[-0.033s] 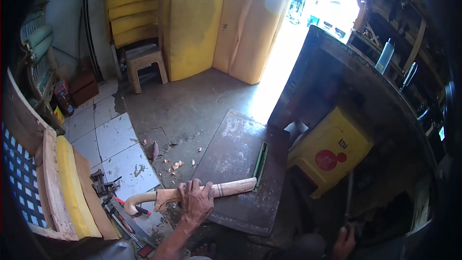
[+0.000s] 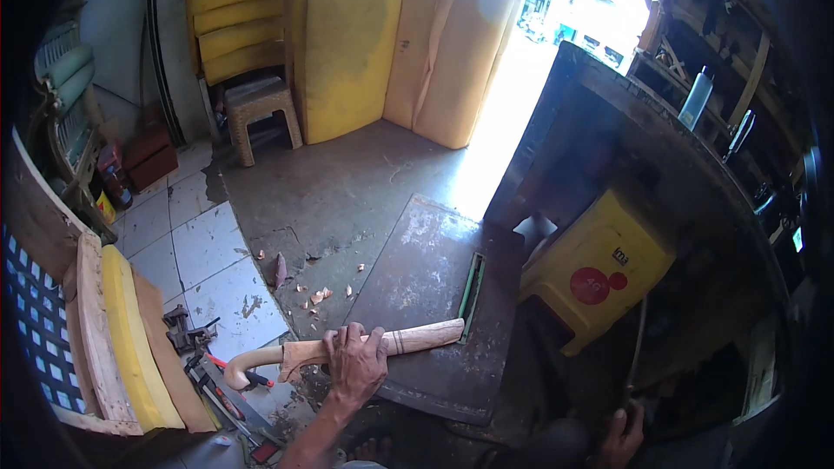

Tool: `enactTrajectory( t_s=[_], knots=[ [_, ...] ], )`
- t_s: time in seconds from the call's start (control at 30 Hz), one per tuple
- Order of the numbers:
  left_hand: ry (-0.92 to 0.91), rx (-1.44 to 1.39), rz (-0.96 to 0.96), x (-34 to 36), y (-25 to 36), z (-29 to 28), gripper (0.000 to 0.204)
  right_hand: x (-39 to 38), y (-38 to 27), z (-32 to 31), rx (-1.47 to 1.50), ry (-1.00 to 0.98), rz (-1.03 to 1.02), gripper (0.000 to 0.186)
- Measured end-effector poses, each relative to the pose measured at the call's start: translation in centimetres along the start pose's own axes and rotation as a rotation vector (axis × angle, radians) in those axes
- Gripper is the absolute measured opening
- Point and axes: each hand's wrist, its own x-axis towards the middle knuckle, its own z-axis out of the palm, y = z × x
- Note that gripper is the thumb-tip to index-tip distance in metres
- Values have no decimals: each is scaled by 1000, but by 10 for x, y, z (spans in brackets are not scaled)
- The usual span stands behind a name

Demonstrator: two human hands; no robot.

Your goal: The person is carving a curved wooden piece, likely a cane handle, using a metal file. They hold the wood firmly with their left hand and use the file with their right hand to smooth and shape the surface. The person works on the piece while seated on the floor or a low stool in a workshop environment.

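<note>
My left hand (image 2: 356,365) is closed over the middle of a wooden-sheathed machete (image 2: 426,338). Its pale curved handle (image 2: 252,359) points left, and dark bands cross the sheath. The sheath's right end lies on a dark, worn board (image 2: 417,252), against a long narrow green strip (image 2: 472,295). Low on the right, in shadow, my right hand (image 2: 622,439) has its fingers curled around the lower end of a long thin rod-like tool (image 2: 638,347). That tool stands nearly upright; its exact kind is too dark to tell.
A yellow plastic stool (image 2: 599,269) lies tipped under a dark workbench (image 2: 686,148). Wood chips (image 2: 320,296) are scattered on the floor. Clamps and hand tools (image 2: 228,404) lie left of my hand, beside a padded wooden frame (image 2: 104,330). Yellow foam cushions (image 2: 352,43) stand behind a small stool (image 2: 261,108).
The upper end of the thin tool has swung slightly right and up, and my right hand has barely shifted. My left hand and the sheathed machete stay in place.
</note>
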Motion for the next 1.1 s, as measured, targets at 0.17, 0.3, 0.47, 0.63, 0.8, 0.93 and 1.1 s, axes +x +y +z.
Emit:
enactTrajectory(
  t_s=[0.17,0.3,0.47,0.63,0.8,0.93,1.1],
  knots=[
    [-77,-38,-13,-13,12,-13,34,-79,-55,91,601,-448,130,51],
    [-68,-45,36,-21,8,-15,38,-106,-74,157,318,-548,-147,57],
    [-86,-48,44,-21,4,-14,40,-116,-71,179,259,-573,-245,56],
    [-71,-5,44,-20,7,-13,37,-117,-80,179,282,-559,-233,49],
    [-80,5,34,-18,8,-14,37,-119,-91,177,244,-618,-118,49],
    [-90,27,14,-23,12,-10,34,-125,-91,173,181,-566,-221,50],
    [-115,73,67,-23,13,-6,31,-134,-90,169,136,-573,-237,50]
  ],
)
